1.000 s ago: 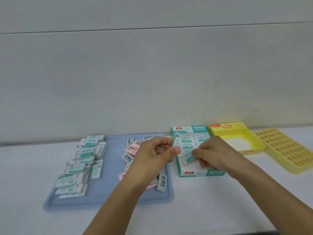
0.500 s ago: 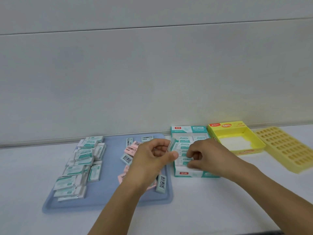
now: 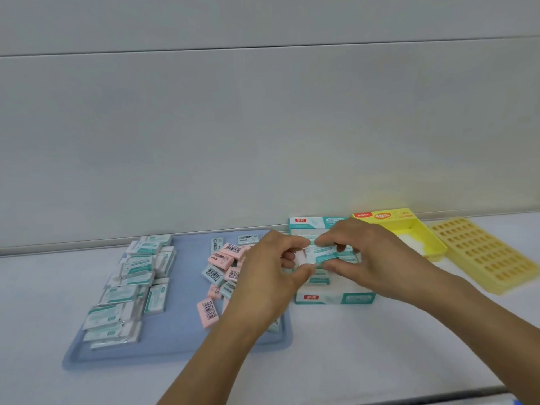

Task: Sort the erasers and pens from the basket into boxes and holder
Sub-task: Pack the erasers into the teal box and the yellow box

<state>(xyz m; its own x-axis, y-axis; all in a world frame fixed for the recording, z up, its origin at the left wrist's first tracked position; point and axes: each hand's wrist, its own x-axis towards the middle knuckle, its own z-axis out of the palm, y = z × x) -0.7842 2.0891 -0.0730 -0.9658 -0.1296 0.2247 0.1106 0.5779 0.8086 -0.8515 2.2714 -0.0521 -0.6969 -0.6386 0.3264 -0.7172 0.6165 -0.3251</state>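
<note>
Head view shows both hands meeting just above the teal box point(image 3: 333, 298): the left hand point(image 3: 271, 276) pinches the white end of a teal-sleeved eraser point(image 3: 320, 254) between thumb and fingers, and the right hand point(image 3: 368, 258) pinches its other end, so the eraser sits level over the box's open top. Rows of like erasers seem to be packed inside already, though the hands hide most of them. To do this step well, line the eraser's long side up with the row below, lower it flat, and let go only once it seats. More teal erasers point(image 3: 131, 285) and pink erasers point(image 3: 225, 260) wait on the blue tray point(image 3: 187, 346) to the left; the yellow box point(image 3: 409, 229) and yellow holder point(image 3: 482, 255) stand to the right.
</note>
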